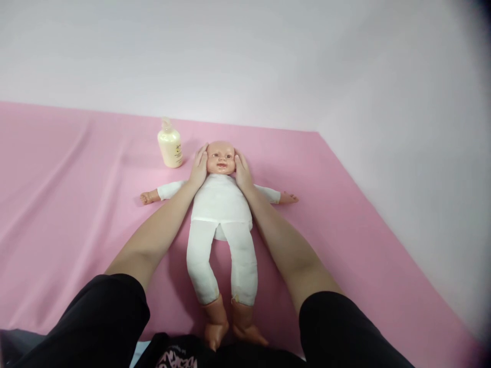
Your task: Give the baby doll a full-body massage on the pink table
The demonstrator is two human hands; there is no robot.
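A creased pink cloth (356, 245) bears a soft-bodied baby doll in white fabric with a glossy plastic head (221, 203), lying face-up, both hands at its head.

The doll's long axis runs straight away from the person: crown far, feet near, arms spread sideways. A pale-yellow plastic pump bottle (171, 149) stands upright near its outstretched arm, with no hand on it. The left hand (199, 164) and right hand (243, 173), fingers extended, lie flat along the head's sides, neither clenched. Contact looks established; what remains cannot be told.
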